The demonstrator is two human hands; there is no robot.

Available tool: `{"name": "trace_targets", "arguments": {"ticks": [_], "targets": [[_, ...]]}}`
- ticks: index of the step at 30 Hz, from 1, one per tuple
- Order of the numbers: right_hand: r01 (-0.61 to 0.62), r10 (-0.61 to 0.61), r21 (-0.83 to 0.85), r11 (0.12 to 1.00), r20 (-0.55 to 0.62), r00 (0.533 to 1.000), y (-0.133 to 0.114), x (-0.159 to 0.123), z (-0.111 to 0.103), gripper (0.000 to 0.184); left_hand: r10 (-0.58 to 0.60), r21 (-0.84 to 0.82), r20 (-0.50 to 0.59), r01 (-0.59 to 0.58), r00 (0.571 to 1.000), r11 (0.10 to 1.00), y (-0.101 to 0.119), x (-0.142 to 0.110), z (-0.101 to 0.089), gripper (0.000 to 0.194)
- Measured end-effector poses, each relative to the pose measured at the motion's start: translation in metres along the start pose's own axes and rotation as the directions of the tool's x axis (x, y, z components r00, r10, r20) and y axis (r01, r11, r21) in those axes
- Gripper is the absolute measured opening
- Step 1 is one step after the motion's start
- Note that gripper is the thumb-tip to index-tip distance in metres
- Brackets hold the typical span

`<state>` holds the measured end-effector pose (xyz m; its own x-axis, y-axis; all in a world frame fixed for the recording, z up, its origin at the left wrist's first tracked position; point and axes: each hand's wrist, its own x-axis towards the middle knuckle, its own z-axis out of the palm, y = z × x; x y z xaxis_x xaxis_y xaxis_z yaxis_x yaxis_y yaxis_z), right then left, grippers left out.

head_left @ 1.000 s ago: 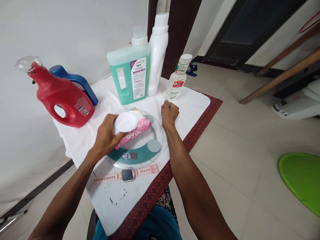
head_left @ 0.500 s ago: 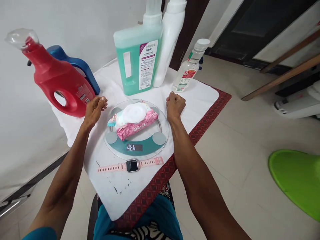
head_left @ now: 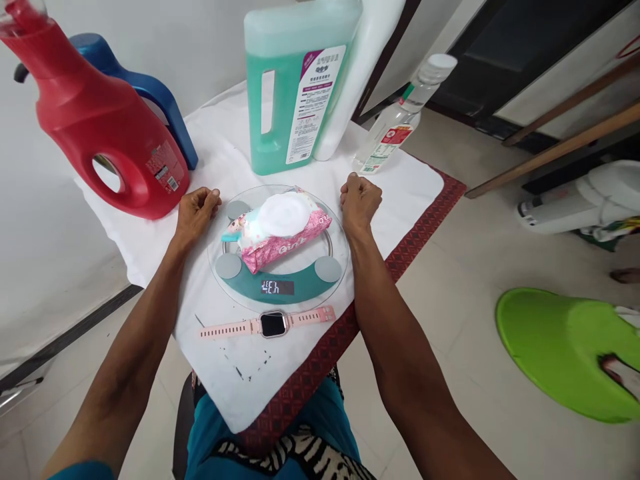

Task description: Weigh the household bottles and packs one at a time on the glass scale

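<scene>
Lying on the round glass scale [head_left: 253, 283], the pink pack of wipes [head_left: 284, 235] is sitting at a slant with its white lid facing up. The left hand [head_left: 197, 212] is resting between the red bottle [head_left: 116, 137] and the scale's left edge; its fingers are curling loosely inward, gripping nothing visible, though how tightly they are closing I cannot tell. The right hand [head_left: 361, 199] is resting just beyond the scale's right edge, near the foot of the clear bottle [head_left: 391, 130], with its fingers folding into a fist; its palm is facing out of sight, so I cannot tell whether anything is inside. Lit digits are showing on the scale's display [head_left: 277, 287]. A watch [head_left: 273, 324] is lying flat just in front of the scale, its pink strap spreading to both sides. Behind the scale, the green bottle [head_left: 295, 100] is standing on the white cloth [head_left: 250, 400] beside a white bottle [head_left: 367, 63].
</scene>
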<state>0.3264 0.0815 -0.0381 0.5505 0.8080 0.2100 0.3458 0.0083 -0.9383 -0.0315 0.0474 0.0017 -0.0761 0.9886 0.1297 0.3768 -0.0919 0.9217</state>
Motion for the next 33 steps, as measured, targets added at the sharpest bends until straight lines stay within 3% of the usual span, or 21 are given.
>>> {"name": "trace_targets", "arguments": {"ticks": [9,12,15,17,18,21,22,24,27,33], "targets": [[-0.040,0.035,0.084,0.996,0.061,0.998,0.004,0.003,-0.003,0.055,0.048,0.142,0.011,-0.049,0.999,0.989,0.002,-0.002,0.003,0.033],[-0.073,0.052,0.159,0.985,0.129,0.990,-0.001,0.000,-0.009,0.057,0.061,0.195,0.006,-0.061,0.998,0.979,0.002,-0.002,0.004,0.032],[-0.029,-0.032,0.229,0.973,0.258,0.966,-0.022,-0.012,-0.023,0.061,0.056,0.233,0.003,-0.055,0.998,0.971,0.003,-0.001,0.003,0.031],[0.062,-0.160,0.243,0.968,0.408,0.899,-0.044,-0.023,-0.034,0.072,0.040,0.248,0.009,-0.041,0.999,0.968,0.006,-0.001,0.003,0.030],[0.122,-0.229,0.236,0.964,0.505,0.832,-0.056,-0.030,-0.039,0.083,0.033,0.259,0.013,-0.035,0.999,0.965,0.008,-0.002,0.002,0.030],[0.336,-0.335,0.165,0.927,0.765,0.549,-0.084,-0.046,-0.043,0.118,0.024,0.305,0.007,-0.025,1.000,0.952,0.012,-0.002,-0.001,0.028],[0.390,-0.325,0.134,0.911,0.815,0.480,-0.090,-0.049,-0.042,0.125,0.018,0.313,-0.001,-0.017,1.000,0.949,0.012,-0.002,-0.001,0.028],[0.441,-0.271,0.078,0.894,0.878,0.395,-0.096,-0.051,-0.039,0.134,-0.020,0.325,-0.012,0.023,1.000,0.945,0.013,-0.001,-0.002,0.028],[0.466,-0.231,0.050,0.883,0.912,0.339,-0.099,-0.047,-0.037,0.135,-0.081,0.333,-0.028,0.086,0.996,0.939,0.016,-0.001,-0.002,0.029],[0.578,-0.365,0.110,0.808,0.865,0.345,-0.102,-0.053,-0.045,0.094,-0.105,0.330,-0.059,0.118,0.993,0.937,0.029,-0.002,-0.002,0.027]]}}
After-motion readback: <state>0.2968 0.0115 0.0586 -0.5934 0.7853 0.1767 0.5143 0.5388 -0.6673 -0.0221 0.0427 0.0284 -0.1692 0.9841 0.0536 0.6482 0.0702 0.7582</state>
